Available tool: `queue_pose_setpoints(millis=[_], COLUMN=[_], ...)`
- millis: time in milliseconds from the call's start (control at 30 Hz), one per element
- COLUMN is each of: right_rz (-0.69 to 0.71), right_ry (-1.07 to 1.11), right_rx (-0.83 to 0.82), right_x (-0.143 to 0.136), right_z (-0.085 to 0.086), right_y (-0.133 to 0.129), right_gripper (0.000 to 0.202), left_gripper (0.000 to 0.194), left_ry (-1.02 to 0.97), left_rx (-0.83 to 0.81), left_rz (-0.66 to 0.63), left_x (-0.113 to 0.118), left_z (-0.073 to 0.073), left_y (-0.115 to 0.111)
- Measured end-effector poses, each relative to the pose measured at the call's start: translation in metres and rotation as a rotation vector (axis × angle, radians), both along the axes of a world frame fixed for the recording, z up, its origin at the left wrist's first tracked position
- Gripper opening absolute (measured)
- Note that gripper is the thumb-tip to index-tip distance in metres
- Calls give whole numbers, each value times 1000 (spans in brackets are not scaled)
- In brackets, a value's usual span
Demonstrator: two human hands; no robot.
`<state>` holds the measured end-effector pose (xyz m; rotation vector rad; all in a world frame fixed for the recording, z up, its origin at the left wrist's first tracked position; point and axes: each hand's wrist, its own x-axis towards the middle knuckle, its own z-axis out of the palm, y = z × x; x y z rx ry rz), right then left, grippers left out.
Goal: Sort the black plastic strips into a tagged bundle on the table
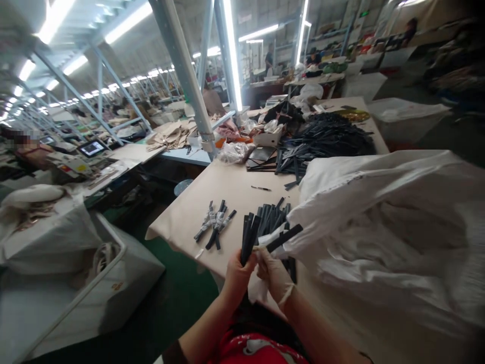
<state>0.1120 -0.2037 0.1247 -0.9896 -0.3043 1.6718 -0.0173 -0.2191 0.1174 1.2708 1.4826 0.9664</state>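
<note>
My left hand [241, 270] is bare and closed around several black strips [250, 231] that stand up fanned out of the fist. Close against it, my right hand [275, 273] wears a pale glove, its fingers pinched near the base of those strips. A single black strip [286, 237] sticks out to the right from the gloved hand. Behind both hands lies a pile of dark strips [270, 215] on the table. To the left are several small bundles [215, 221] of black strips, wrapped round the middle in whitish material.
The beige-covered table [189, 212] holds a pen [261, 188] and a large heap of black strips [326, 139]. A big white sack [379, 212] bulges over its right side. A grey-white bin [125, 278] stands left on the green floor. A metal post [185, 71] rises beyond.
</note>
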Motion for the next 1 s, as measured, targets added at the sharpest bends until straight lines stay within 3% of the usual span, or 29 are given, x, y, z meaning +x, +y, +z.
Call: queue_pose_setpoints(millis=[100, 200, 300, 367, 433, 533, 600, 667, 733, 800, 900, 1000], right_rz=[86, 101, 132, 107, 61, 28, 12, 10, 37, 106, 259, 179], right_ry=[29, 121, 168, 141, 102, 60, 35, 14, -14, -90, -227, -235], right_rx=[-57, -74, -143, -177, -166, -111, -67, -20, 31, 84, 162, 130], right_x=[-14, -13, -12, -14, -15, -14, -11, -7, -2, 6, 20, 41], right_z=[-20, -37, -44, -45, -46, -49, -50, -48, -41, -32, -21, -16], right_y=[26, 61, 88, 99, 105, 111, 111, 105, 93, 76, 46, 22], right_gripper=[31, 29, 28, 26, 26, 31, 34, 37, 40, 40, 32, 33], left_gripper=[27, 23, 16, 14, 17, 24, 27, 29, 29, 26, 21, 24], left_ry=[145, 360, 433, 464, 480, 448, 330, 71, -74, -84, -34, -70], left_rx=[-36, -88, -162, -199, -208, -181, -174, -234, -285, -244, -129, -135], left_rz=[88, 254, 311, 328, 327, 243, 87, -155, -265, -250, -235, -263], left_x=[-37, -88, -130, -145, -147, -122, -88, -50, -16, 5, 19, 27], left_z=[-21, -41, -55, -59, -57, -47, -38, -28, -19, -7, 12, 27], left_y=[44, 108, 169, 197, 209, 199, 175, 145, 118, 98, 77, 54])
